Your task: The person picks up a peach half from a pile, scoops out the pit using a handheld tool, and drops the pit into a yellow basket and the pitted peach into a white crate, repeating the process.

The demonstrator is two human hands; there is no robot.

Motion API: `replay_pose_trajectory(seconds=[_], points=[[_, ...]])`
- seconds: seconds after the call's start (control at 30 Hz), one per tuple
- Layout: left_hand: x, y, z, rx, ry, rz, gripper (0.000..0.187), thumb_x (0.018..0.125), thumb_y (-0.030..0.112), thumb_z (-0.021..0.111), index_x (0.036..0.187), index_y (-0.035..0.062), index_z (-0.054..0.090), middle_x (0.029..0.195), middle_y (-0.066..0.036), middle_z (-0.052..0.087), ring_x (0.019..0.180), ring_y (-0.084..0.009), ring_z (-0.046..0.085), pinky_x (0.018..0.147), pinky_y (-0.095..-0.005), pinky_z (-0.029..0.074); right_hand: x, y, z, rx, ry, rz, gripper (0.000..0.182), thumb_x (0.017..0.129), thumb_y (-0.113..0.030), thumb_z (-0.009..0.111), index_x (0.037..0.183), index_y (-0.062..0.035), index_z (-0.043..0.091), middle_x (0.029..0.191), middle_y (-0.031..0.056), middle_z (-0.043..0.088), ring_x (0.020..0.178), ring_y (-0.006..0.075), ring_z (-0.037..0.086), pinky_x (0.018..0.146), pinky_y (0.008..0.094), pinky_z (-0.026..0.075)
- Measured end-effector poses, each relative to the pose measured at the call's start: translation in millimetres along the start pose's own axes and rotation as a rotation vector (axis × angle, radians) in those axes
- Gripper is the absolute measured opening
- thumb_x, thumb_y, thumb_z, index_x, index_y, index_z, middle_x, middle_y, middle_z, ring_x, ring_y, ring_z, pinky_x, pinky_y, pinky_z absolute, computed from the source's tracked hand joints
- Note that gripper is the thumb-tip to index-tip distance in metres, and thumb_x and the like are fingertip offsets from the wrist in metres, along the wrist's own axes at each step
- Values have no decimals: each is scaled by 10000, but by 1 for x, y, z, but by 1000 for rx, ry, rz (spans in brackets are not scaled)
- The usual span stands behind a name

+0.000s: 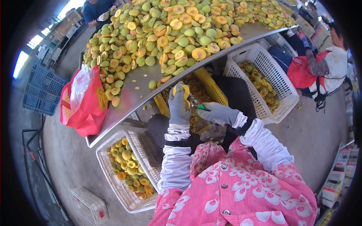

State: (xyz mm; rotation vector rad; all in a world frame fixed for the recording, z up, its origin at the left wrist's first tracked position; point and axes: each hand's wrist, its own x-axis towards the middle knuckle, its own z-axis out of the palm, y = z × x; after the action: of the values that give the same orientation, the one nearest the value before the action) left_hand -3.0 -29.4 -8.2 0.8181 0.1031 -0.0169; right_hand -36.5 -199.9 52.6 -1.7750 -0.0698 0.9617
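In my left hand (178, 109), gloved in grey, is a yellow halved stone fruit (186, 91), its fingers wrapped round it. My right hand (219, 113), also gloved, grips a pitting spoon (202, 107) with a green handle. The spoon's round metal head meets the fruit's cut side; the glove and fruit partly hide the contact. Below both hands is a yellow crate (213, 87) with fruit scraps in it. Beyond them, a large heap of halved green and yellow fruit (169, 34) covers much of the metal table (132, 83).
White crates holding hollowed fruit halves stand to my left (103, 162) and right (281, 73). A red bag (88, 115) sits at the table's left corner, near a blue crate (43, 90). One person (328, 69) sits at right; another (96, 11) is at far left.
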Motion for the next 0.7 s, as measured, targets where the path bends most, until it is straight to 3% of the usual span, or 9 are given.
replay_pose_trajectory(seconds=[0.03,0.1,0.17,0.2,0.27,0.33,0.47,0.53,0.7], points=[[-1,0,-2,-2,-4,-2,318,997,229,585,1244,31,559,1054,-89,660,816,-146,635,624,-239,527,-7,-4,0,-138,194,-65,457,943,-533,608,1069,-96,560,693,17,578,491,123,541,458,280,445],[-8,7,-10,688,-143,253,352,1010,236,552,1272,3,516,1147,-111,624,858,-154,631,632,-233,526,12,24,0,-116,362,-201,350,974,-395,610,1085,-67,561,743,49,621,585,150,590,552,312,486],[-5,4,-17,970,-180,530,373,1021,249,509,1277,-21,492,1152,-125,605,842,-163,625,643,-236,528,18,21,1,-335,592,-534,293,975,-305,615,1099,-45,560,809,130,658,697,265,657,648,367,512],[0,7,-20,1137,-225,770,348,1023,263,503,1249,-2,520,1102,-105,617,795,-146,613,601,-231,513,21,18,3,-368,616,-602,300,949,-282,632,1082,-24,556,856,214,659,783,402,660,690,418,515],[-3,9,-17,1297,-265,1017,329,1025,277,497,1220,17,547,1052,-85,629,748,-128,602,558,-225,497,19,10,11,-385,611,-544,293,940,-273,637,1074,-28,548,850,232,652,798,426,651,681,435,512],[-20,9,-3,808,-63,371,267,1018,303,515,1100,62,596,941,-40,645,632,-87,553,450,-221,425,16,7,17,-404,601,-487,287,932,-264,643,1066,-32,541,845,250,645,813,449,642,672,453,508],[-23,6,1,855,-22,587,242,1014,327,527,994,98,603,812,4,618,548,-57,501,390,-221,355,21,10,30,-532,628,-428,247,954,-241,573,1069,-42,484,797,249,652,781,444,656,661,516,499],[-30,25,23,458,277,-79,245,1011,317,527,966,83,586,752,-5,579,509,-77,481,392,-233,363,30,14,32,-596,655,-404,227,950,-216,563,1076,-47,480,803,248,656,784,435,664,658,518,500],[-18,8,6,569,365,-37,277,1003,321,532,959,50,574,705,-28,554,466,-109,455,392,-254,379,66,28,44,-771,768,-210,168,950,-175,518,1064,-53,500,833,240,676,795,414,688,648,513,512]])
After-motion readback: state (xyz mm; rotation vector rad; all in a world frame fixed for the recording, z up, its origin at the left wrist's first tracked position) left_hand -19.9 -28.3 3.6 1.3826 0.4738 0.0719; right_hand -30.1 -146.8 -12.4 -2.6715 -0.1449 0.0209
